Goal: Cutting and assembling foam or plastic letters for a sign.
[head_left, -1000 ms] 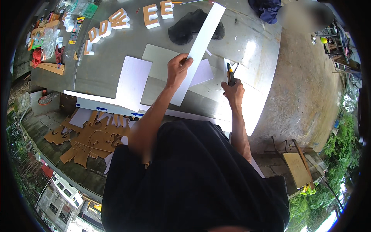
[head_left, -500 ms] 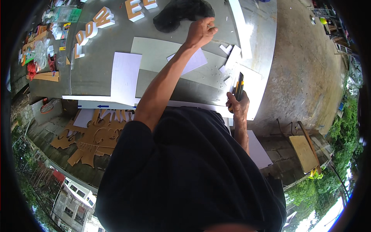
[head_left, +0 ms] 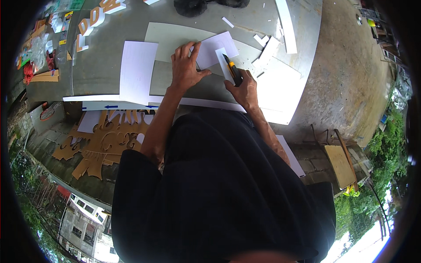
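My right hand (head_left: 244,91) is closed around a black and yellow utility knife (head_left: 232,70), which points away from me. A narrow white strip (head_left: 221,54) lies along the knife, partly over a white sheet (head_left: 215,47); whether my fingers also hold the strip I cannot tell. My left hand (head_left: 185,69) is open, fingers apart, with its fingertips by the left edge of that sheet. Beneath the white sheet is a larger pale grey-green sheet (head_left: 164,36). Another white sheet (head_left: 137,72) lies to the left of my left hand.
White offcuts (head_left: 266,51) and a long white strip (head_left: 286,26) lie to the right on the metal table (head_left: 101,57). Block letters (head_left: 97,16) stand at the far left; a black cloth (head_left: 190,8) is at the far edge. Brown cut-out panels (head_left: 103,144) sit below the near edge.
My left hand has come back from the black cloth to the white sheet and opened. My right hand has moved left and forward with the knife, and the narrow strip now shows beside it.
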`<action>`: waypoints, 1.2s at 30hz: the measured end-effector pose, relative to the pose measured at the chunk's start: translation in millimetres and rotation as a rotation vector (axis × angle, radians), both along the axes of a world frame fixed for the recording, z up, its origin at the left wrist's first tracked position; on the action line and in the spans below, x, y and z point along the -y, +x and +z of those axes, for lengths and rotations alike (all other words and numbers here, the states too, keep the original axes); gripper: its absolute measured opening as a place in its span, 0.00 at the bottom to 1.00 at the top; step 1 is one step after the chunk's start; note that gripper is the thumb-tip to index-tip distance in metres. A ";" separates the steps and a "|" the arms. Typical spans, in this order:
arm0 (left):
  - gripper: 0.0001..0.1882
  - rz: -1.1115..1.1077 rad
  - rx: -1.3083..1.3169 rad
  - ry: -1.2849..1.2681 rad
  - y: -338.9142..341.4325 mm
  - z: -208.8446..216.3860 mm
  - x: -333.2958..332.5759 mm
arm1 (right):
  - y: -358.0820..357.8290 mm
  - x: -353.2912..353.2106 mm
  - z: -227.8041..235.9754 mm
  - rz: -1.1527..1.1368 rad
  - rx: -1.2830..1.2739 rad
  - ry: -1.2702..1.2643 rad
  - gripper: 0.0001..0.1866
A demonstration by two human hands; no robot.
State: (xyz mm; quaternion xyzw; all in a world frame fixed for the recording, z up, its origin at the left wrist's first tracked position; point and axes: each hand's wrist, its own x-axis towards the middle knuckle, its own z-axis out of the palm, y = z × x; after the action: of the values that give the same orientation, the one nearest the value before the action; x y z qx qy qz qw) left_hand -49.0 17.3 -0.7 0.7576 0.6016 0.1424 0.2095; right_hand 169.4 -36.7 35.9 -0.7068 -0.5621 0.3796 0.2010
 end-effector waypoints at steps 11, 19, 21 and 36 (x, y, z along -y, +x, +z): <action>0.54 0.013 0.050 0.020 -9.4 -10.7 -2.4 | -22.5 -15.5 -6.3 0.022 0.018 -0.049 0.35; 0.57 0.023 0.110 0.072 -8.9 -17.3 -1.7 | -4.8 -2.8 -6.3 -0.127 0.037 0.058 0.32; 0.59 0.033 0.125 0.077 -11.4 -19.9 -0.9 | -2.9 -1.5 -15.3 -0.129 0.054 0.083 0.33; 0.58 0.028 0.212 0.155 -11.5 -9.8 -3.2 | -20.2 -38.6 -27.8 -0.086 -0.042 0.069 0.20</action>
State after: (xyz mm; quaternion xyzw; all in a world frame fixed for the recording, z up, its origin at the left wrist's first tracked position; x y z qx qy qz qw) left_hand -60.5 20.5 -10.6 0.7437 0.5737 0.2707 0.2108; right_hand 149.2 1.9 8.1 -0.7146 -0.5397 0.3658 0.2534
